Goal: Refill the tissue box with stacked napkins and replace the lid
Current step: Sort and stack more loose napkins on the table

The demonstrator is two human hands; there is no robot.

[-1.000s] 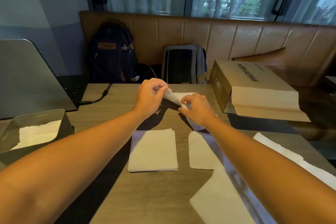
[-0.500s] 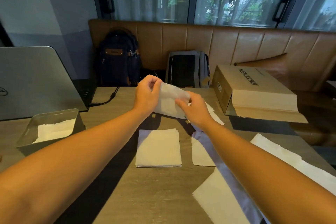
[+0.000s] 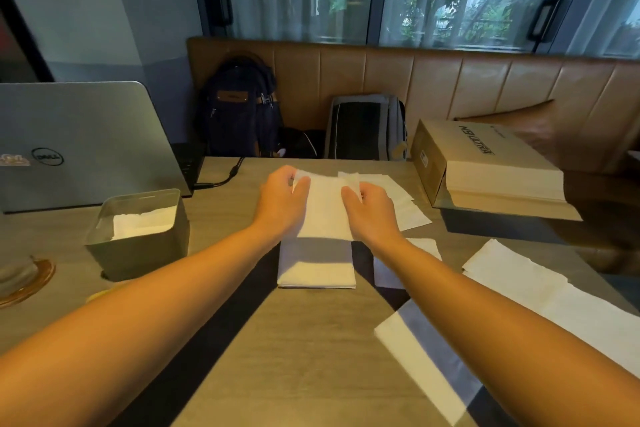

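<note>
My left hand (image 3: 282,199) and my right hand (image 3: 372,210) each pinch a top corner of one white napkin (image 3: 325,210), held flat just above a small stack of folded napkins (image 3: 317,274) at the table's middle. The grey tissue box (image 3: 138,250) stands open at the left with white napkins (image 3: 143,222) inside it. Loose napkins lie beyond my right hand (image 3: 408,203), under my right forearm (image 3: 420,357) and at the right (image 3: 512,279). I see no lid.
A grey laptop (image 3: 79,142) stands at the back left with its cable (image 3: 225,177) on the table. A cardboard box of paper (image 3: 485,166) lies on its side at the back right. Two backpacks (image 3: 242,107) rest on the bench. A gold-rimmed dish (image 3: 24,281) sits far left.
The napkin went from a pinched fold at the far side to being spread out between both hands, then brought nearer and lower over the stack. The view shifted, showing more of the laptop.
</note>
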